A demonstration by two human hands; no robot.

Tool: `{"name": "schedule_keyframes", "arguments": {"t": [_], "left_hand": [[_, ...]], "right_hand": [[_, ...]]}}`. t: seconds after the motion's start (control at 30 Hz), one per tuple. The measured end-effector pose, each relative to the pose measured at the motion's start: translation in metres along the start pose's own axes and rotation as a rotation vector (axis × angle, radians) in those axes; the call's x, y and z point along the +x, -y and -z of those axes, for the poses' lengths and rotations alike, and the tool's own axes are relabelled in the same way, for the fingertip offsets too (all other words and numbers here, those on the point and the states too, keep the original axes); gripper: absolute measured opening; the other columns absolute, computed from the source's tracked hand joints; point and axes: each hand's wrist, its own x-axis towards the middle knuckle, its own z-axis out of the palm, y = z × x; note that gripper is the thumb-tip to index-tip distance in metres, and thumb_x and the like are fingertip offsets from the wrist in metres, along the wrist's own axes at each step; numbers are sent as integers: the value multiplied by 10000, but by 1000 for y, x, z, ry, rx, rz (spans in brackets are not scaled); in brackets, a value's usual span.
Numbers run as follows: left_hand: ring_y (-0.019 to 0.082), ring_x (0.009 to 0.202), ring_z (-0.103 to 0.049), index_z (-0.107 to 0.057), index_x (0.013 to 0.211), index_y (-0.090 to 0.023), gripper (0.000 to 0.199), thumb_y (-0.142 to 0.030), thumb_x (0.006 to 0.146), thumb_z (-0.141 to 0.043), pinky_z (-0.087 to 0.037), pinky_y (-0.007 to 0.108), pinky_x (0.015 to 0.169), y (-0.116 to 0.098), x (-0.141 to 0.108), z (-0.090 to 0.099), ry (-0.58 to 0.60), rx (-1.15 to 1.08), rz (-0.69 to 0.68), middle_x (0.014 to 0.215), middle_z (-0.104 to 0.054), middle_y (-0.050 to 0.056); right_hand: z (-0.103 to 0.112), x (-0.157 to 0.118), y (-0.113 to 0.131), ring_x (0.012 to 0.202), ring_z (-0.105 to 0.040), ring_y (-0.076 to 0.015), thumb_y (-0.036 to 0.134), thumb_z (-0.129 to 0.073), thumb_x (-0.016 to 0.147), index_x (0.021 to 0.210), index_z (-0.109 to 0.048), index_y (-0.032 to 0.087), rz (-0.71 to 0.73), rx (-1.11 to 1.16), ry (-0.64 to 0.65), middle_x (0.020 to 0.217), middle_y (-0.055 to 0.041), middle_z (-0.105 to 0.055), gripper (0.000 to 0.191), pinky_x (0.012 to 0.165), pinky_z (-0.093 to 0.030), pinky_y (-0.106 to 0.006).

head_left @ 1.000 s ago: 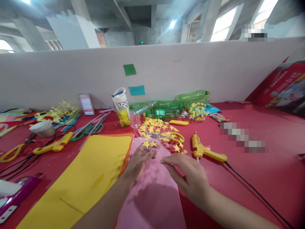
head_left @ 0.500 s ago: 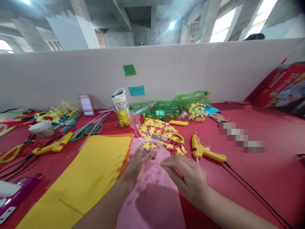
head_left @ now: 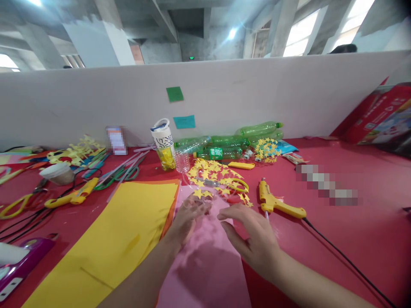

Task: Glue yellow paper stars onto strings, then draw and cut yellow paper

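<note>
Pink sheet (head_left: 210,273) taken as landmark; it lies flat on the red table (head_left: 353,231).

Left hand (head_left: 186,218): above the sheet's far left part, fingers curled in and holding clear plastic with yellow stars (head_left: 198,194). Exact grip hard to make out, the plastic being see-through. Its stars show just past the fingertips, over the sheet's far end.

Right hand (head_left: 252,233): over the sheet's right edge, palm down, thumb and forefinger a narrow gap apart, nothing visible between them. Fingertips near the left hand, apart from it.

Beyond the sheet's far end: a heap of yellow stars (head_left: 207,169), with yellow-handled scissors (head_left: 247,185) at its near right side. Farther beyond the sheet, green bottles (head_left: 224,153) lie on their sides; a patterned cup (head_left: 163,143) stands to their left.

Right of the sheet: yellow glue gun (head_left: 272,203), lying down, its cord trailing toward the near right.

Left of the sheet: yellow paper (head_left: 112,231) over orange. Farther left, a second glue gun (head_left: 75,196) and a purple power strip (head_left: 30,256).
</note>
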Motion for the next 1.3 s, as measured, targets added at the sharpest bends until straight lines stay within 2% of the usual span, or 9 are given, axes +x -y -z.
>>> {"name": "schedule_keyframes", "arguments": {"t": [0.13,0.33,0.4,0.5,0.6,0.73,0.93,1.13,1.3], "left_hand": [[138,690,-589,-607,770,-179,306,-315,593,-815,-427,292,727,-2,-2,1,18,14,12,728,-647,0],[107,648,-567,-570,772,-185,327,-254,567,-816,-433,257,675,-4,-4,0,-22,-53,37,704,-622,-27],[116,688,-583,-566,791,-191,347,-245,560,-820,-442,268,715,-4,-3,0,-24,-76,45,741,-628,-21],[129,709,-584,-583,769,-182,321,-269,567,-818,-437,272,731,-3,-2,0,1,-42,41,721,-619,-12],[127,689,-567,-612,742,-171,256,-307,620,-792,-430,268,724,-3,-2,0,41,26,0,687,-611,-4],[137,690,-576,-662,786,-178,248,-320,626,-786,-441,280,733,-1,-3,1,109,48,-28,727,-638,12],[180,713,-610,-657,721,-203,292,-389,555,-811,-465,338,777,1,-3,4,105,15,-5,733,-677,22],[138,684,-592,-625,758,-190,252,-303,617,-800,-443,284,718,0,-3,3,80,12,10,704,-644,-6],[133,715,-598,-606,808,-178,291,-286,626,-806,-435,284,762,3,0,4,53,-40,36,729,-648,-8]], "right_hand": [[-2,-4,-2,923,-645,-175,80,-540,843,1145,-521,190,-33,-58,20,993,-69,-677,322,797,-539,-313],[3,-5,1,1015,-592,-230,148,-595,789,1259,-444,166,-17,-60,87,1088,-123,-622,494,844,-527,-385],[2,-3,1,1005,-581,-229,125,-580,796,1193,-492,165,-1,-72,101,1058,-118,-620,409,836,-522,-381],[0,0,-2,855,-590,-193,79,-523,849,991,-579,169,34,-128,120,907,-83,-632,177,749,-518,-346],[0,2,-3,754,-582,-173,69,-506,883,899,-598,152,79,-152,117,817,-70,-630,125,677,-505,-324],[3,4,0,730,-598,-167,42,-511,878,963,-610,141,136,-172,51,825,-77,-651,164,632,-509,-304],[6,5,2,773,-622,-160,24,-524,864,984,-620,117,134,-136,-43,849,-97,-653,179,656,-537,-274],[4,4,1,821,-616,-177,64,-504,890,1011,-621,133,89,-155,59,885,-95,-648,181,703,-543,-310],[3,1,-1,881,-614,-187,69,-525,878,1124,-596,147,57,-154,104,975,-105,-631,268,729,-542,-321]]}}
